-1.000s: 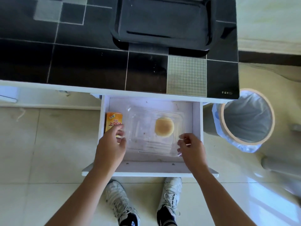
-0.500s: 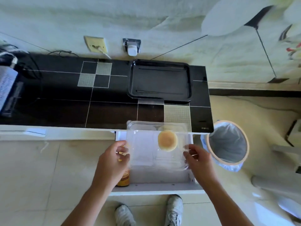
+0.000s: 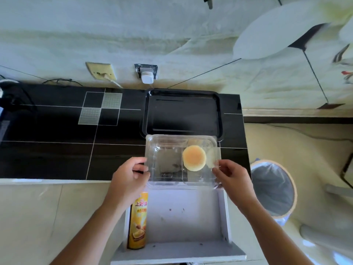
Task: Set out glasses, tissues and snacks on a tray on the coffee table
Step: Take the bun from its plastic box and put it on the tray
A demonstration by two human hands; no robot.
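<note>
I hold a clear plastic clamshell box (image 3: pixel 166 161) above the front edge of the black coffee table (image 3: pixel 57 150). One round golden cake (image 3: pixel 194 158) lies inside it. My left hand (image 3: pixel 129 178) grips the box's left edge and my right hand (image 3: pixel 232 175) grips its right front corner. An empty black tray (image 3: pixel 183 113) sits on the table just beyond the box. Below the box the white drawer (image 3: pixel 183 213) stands open, with a yellow snack can (image 3: pixel 138 220) lying along its left side.
A bin lined with a plastic bag (image 3: pixel 273 188) stands on the floor right of the drawer. Wall sockets, one with a white charger (image 3: pixel 146 77), sit behind the table. Dark devices and cables (image 3: pixel 11 96) occupy the table's far left.
Both hands lifted the clear box with the cake out of the drawer and carried it up and forward over the table edge. The camera tilted up, showing the tray and the wall.
</note>
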